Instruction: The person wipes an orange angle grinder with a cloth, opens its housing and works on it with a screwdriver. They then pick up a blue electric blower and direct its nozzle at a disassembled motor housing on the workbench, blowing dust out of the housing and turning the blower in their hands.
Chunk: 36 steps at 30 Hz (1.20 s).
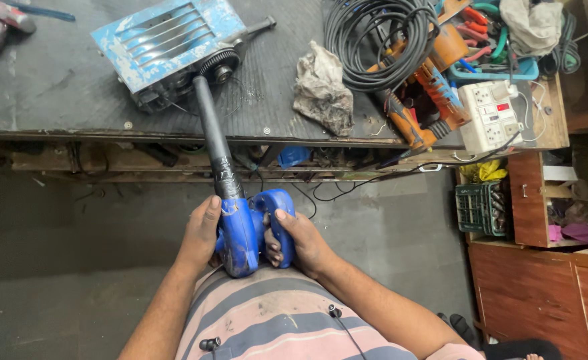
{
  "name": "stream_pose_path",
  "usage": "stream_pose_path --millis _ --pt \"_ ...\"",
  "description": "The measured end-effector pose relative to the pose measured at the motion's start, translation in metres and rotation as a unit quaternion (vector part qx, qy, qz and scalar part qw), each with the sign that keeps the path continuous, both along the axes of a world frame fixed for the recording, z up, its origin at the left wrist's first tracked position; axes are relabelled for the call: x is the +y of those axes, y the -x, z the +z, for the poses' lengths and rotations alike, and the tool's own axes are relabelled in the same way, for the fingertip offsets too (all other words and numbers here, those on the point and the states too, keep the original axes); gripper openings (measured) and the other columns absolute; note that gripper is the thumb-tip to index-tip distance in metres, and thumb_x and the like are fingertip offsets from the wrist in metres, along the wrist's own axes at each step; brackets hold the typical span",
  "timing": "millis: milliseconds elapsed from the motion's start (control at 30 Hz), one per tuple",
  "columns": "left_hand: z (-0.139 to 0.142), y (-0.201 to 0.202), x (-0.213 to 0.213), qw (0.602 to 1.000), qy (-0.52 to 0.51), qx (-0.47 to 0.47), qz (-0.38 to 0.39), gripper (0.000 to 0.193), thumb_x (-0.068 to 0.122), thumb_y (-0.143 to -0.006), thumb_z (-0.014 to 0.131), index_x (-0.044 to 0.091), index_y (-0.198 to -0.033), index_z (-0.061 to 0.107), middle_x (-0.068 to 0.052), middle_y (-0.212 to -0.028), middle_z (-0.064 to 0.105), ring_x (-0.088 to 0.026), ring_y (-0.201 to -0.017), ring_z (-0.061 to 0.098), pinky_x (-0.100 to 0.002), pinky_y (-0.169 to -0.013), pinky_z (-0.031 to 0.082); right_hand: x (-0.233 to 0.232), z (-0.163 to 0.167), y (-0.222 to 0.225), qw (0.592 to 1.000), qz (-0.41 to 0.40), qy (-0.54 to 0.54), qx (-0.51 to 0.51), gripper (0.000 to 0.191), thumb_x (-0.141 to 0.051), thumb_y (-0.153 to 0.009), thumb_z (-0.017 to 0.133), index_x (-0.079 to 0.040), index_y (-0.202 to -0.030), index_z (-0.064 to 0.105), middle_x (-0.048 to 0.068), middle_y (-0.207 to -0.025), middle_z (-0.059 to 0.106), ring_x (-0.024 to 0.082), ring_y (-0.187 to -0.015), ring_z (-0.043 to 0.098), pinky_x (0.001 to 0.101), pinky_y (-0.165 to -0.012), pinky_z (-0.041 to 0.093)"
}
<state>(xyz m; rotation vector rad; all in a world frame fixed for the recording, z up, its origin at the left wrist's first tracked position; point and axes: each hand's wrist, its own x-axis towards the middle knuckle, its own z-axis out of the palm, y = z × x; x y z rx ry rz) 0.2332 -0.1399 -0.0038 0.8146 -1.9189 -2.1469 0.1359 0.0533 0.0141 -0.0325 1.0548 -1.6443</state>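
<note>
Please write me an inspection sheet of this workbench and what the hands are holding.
Surface: dark, worn workbench, scuffed and dusty.
Job's things: blue blower with long black nozzle aimed at a chipped blue metal housing with a black gear.
Clutter: dirty rag, orange power tools, white socket strip, tray of hand tools.
Grippers: left hand grips the blower body; right hand grips its handle.
Cables: black cable coil on the bench; loose wires hang below its edge.
Surroundings: grey floor, wooden cabinet, green crate.
</note>
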Motion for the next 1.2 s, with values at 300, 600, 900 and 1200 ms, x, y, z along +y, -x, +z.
stream_pose_path --millis 300,600,900,1200 --pt "-0.004 -0.002 -0.006 1.0 0.0 0.011 -0.006 0.063 0.06 -0.102 0.04 0.003 -0.103 0.066 -0.005 -0.091 0.068 -0.013 -0.088 0.059 -0.03 -0.084 0.049 -0.007 0.001 -0.002 1.0 0.001 0.002 0.002 0.046 -0.05 -0.1 0.061 -0.005 -0.11 0.054 0.004 -0.068 0.052 0.016 -0.056 0.054 0.0309 -0.054 0.049" --pt "-0.007 -0.007 -0.014 0.999 -0.015 0.029 -0.014 0.064 0.06 -0.103 0.04 0.002 -0.102 0.066 -0.005 -0.09 0.068 -0.013 -0.087 0.058 -0.03 -0.081 0.048 -0.013 -0.001 -0.01 1.0 -0.005 -0.011 -0.001 0.047 -0.05 -0.1 0.062 -0.005 -0.11 0.054 0.004 -0.068 0.052 0.016 -0.056 0.053 0.0308 -0.054 0.048" --pt "-0.011 -0.013 -0.018 0.997 -0.073 0.005 -0.004 0.063 0.06 -0.104 0.039 0.003 -0.104 0.066 -0.006 -0.087 0.066 -0.013 -0.08 0.059 -0.03 -0.074 0.049 -0.02 -0.003 -0.019 1.0 0.0 -0.005 -0.001 0.048 -0.051 -0.099 0.063 -0.005 -0.11 0.054 0.004 -0.07 0.053 0.016 -0.058 0.054 0.0309 -0.056 0.048" --pt "-0.011 -0.02 -0.034 0.996 -0.08 0.05 -0.008 0.066 0.058 -0.104 0.04 0.001 -0.121 0.069 -0.005 -0.102 0.07 -0.011 -0.092 0.063 -0.027 -0.086 0.05 -0.039 0.003 -0.031 1.0 -0.001 0.007 -0.007 0.046 -0.049 -0.1 0.064 -0.006 -0.111 0.055 0.004 -0.074 0.054 0.016 -0.063 0.056 0.0303 -0.059 0.048"
